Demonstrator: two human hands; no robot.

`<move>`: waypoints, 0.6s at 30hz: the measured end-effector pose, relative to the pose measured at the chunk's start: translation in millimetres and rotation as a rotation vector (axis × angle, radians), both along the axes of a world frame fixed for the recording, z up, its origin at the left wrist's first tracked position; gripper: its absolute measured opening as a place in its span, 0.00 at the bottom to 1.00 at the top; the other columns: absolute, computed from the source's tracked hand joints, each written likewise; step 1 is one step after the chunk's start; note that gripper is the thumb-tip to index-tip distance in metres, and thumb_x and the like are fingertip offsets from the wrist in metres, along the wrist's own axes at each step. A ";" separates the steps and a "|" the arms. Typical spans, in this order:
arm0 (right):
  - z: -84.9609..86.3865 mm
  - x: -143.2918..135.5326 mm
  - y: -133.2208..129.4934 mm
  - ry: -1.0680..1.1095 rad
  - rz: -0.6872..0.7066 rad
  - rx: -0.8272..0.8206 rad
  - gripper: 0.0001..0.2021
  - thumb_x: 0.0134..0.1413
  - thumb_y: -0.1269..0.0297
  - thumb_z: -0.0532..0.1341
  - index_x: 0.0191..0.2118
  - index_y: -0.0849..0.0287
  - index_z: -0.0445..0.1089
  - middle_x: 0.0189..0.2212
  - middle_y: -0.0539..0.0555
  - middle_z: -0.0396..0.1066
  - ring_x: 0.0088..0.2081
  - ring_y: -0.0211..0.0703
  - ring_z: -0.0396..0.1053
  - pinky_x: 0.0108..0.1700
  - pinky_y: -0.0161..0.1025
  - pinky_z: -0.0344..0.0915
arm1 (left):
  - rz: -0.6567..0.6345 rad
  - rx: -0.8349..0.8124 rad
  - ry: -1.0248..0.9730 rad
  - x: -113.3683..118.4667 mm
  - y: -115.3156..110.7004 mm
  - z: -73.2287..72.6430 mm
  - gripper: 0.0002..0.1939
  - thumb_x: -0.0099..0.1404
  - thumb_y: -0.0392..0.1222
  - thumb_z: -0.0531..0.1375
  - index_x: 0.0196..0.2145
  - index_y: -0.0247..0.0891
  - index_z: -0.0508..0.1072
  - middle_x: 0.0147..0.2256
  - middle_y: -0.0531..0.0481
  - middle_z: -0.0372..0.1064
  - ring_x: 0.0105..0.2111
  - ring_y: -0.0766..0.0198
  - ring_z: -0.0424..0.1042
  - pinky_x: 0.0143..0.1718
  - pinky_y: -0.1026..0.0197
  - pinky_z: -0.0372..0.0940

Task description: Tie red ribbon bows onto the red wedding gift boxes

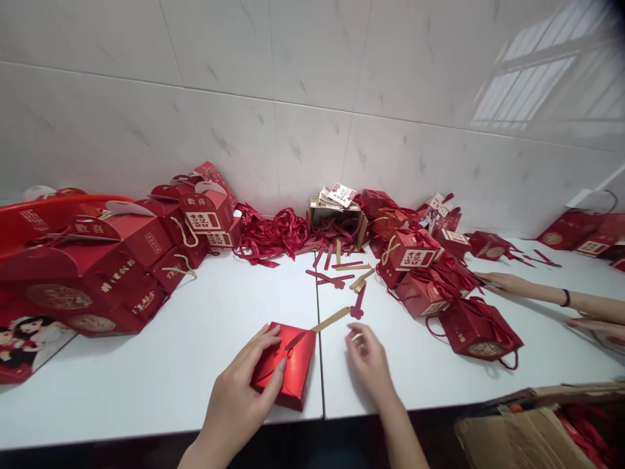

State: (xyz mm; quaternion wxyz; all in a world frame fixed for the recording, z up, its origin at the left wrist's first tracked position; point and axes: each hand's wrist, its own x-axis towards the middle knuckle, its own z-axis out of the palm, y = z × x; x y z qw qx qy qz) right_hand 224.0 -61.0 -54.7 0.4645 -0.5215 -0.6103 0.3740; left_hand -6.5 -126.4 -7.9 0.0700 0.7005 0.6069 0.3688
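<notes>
A shiny red box [295,368] sits near the front edge of the white table. My left hand [247,378] grips its left side and top, with the thumb on the lid. A gold strip [333,319] reaches from the box's back right corner toward a dark red strip with a flower-shaped end [357,306]. My right hand [366,358] is right of the box, not touching it, its fingers curled and slightly apart with nothing between them. More red and gold strips [336,277] lie behind.
Red gift boxes [122,260] are piled at left; others [415,260] stand at right. Ribbons [273,233] and an open carton [362,233] of strips are by the wall. Another person's hand [502,284] touches the table at right. A cardboard box [512,440] is at lower right.
</notes>
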 end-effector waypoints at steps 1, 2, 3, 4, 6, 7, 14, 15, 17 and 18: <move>-0.2 12.7 9.1 -0.077 -0.040 0.056 0.17 0.51 0.68 0.53 0.49 0.58 0.64 0.42 0.57 0.68 0.36 0.45 0.67 0.38 0.41 0.66 | -0.014 -0.007 0.004 -0.5 -1.5 -1.5 0.16 0.63 0.45 0.56 0.49 0.45 0.66 0.54 0.47 0.67 0.56 0.54 0.64 0.55 0.52 0.64; -0.8 24.5 17.5 -0.164 -0.055 0.096 0.23 0.48 0.71 0.52 0.53 0.57 0.62 0.48 0.58 0.66 0.43 0.47 0.66 0.45 0.44 0.65 | -0.028 -0.013 0.008 -0.9 -3.1 -3.1 0.16 0.63 0.45 0.56 0.49 0.45 0.66 0.55 0.48 0.66 0.57 0.54 0.63 0.55 0.52 0.64; -1.7 34.8 24.7 -0.259 -0.043 0.123 0.28 0.46 0.74 0.51 0.56 0.56 0.60 0.52 0.58 0.63 0.49 0.48 0.64 0.51 0.46 0.62 | -0.039 -0.016 0.012 -1.1 -4.8 -4.9 0.16 0.64 0.44 0.55 0.50 0.46 0.66 0.56 0.48 0.65 0.58 0.54 0.61 0.55 0.51 0.64; -2.9 43.1 30.5 -0.349 -0.010 0.133 0.31 0.44 0.76 0.51 0.58 0.55 0.59 0.55 0.56 0.61 0.53 0.48 0.61 0.55 0.47 0.59 | -0.044 -0.019 0.013 -1.1 -6.5 -6.7 0.16 0.64 0.44 0.55 0.50 0.46 0.65 0.57 0.48 0.64 0.59 0.53 0.59 0.55 0.50 0.64; -5.7 53.3 38.3 -0.481 0.074 0.114 0.33 0.44 0.77 0.50 0.60 0.53 0.57 0.58 0.54 0.60 0.58 0.48 0.56 0.59 0.49 0.55 | -0.036 -0.028 0.002 -1.1 -9.9 -10.8 0.17 0.64 0.44 0.54 0.52 0.47 0.64 0.58 0.48 0.63 0.60 0.53 0.58 0.55 0.49 0.63; -6.9 55.4 40.9 -0.524 0.101 0.107 0.33 0.45 0.77 0.51 0.61 0.53 0.57 0.58 0.54 0.59 0.58 0.48 0.56 0.60 0.49 0.55 | -0.025 -0.033 -0.010 -1.6 -11.2 -12.7 0.17 0.65 0.45 0.54 0.52 0.47 0.64 0.58 0.48 0.62 0.60 0.53 0.57 0.54 0.48 0.63; 6.0 29.8 61.7 -0.546 0.134 0.238 0.20 0.51 0.72 0.54 0.50 0.52 0.68 0.54 0.56 0.64 0.54 0.53 0.63 0.52 0.48 0.64 | 0.113 -0.009 -0.160 -20.2 -10.5 -16.9 0.16 0.62 0.47 0.57 0.48 0.46 0.69 0.55 0.47 0.66 0.58 0.50 0.61 0.54 0.46 0.63; 11.2 20.4 66.7 -0.551 0.158 0.265 0.19 0.50 0.72 0.55 0.48 0.51 0.70 0.53 0.56 0.65 0.53 0.54 0.63 0.51 0.48 0.65 | 0.136 -0.001 -0.196 -23.4 -9.5 -16.5 0.15 0.61 0.47 0.58 0.47 0.46 0.70 0.54 0.47 0.67 0.57 0.50 0.62 0.54 0.47 0.64; 21.0 -2.8 78.9 -0.572 0.231 0.318 0.18 0.50 0.73 0.56 0.46 0.51 0.72 0.51 0.57 0.67 0.52 0.56 0.65 0.50 0.48 0.66 | 0.173 0.016 -0.280 -27.7 -7.5 -16.6 0.14 0.60 0.48 0.58 0.44 0.45 0.71 0.53 0.46 0.68 0.54 0.50 0.66 0.53 0.49 0.65; 24.8 -16.4 86.4 -0.584 0.274 0.341 0.18 0.49 0.73 0.56 0.45 0.52 0.72 0.50 0.57 0.68 0.51 0.56 0.65 0.50 0.48 0.66 | 0.186 0.029 -0.324 -28.5 -6.7 -17.5 0.13 0.60 0.48 0.59 0.42 0.45 0.72 0.53 0.46 0.69 0.53 0.50 0.67 0.52 0.50 0.66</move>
